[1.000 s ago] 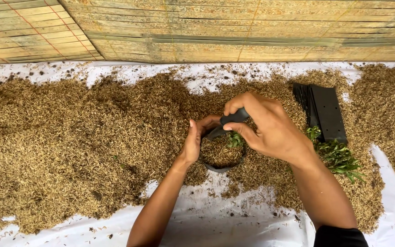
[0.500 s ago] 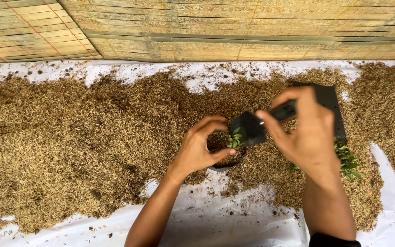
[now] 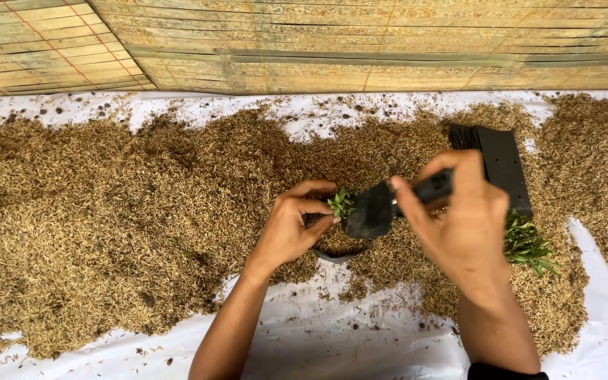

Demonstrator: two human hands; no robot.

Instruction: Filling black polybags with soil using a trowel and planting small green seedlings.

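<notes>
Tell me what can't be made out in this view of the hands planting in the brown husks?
- Small black planting bag: the left hand and the black scoop cover all but its lower rim.
- Scoop's handle: wrapped by the right hand.
- Small green seedling: its roots are hidden behind the left fingers.
- Bunch of green seedlings: partly behind the right hand.
- Stack of flat black bags: number too fine to count.

Seedling (image 3: 340,203): small, green, standing upright at the bag's mouth.
Planting bag (image 3: 367,214): black, soft, tilting above the husk, its rim folding over.
</notes>
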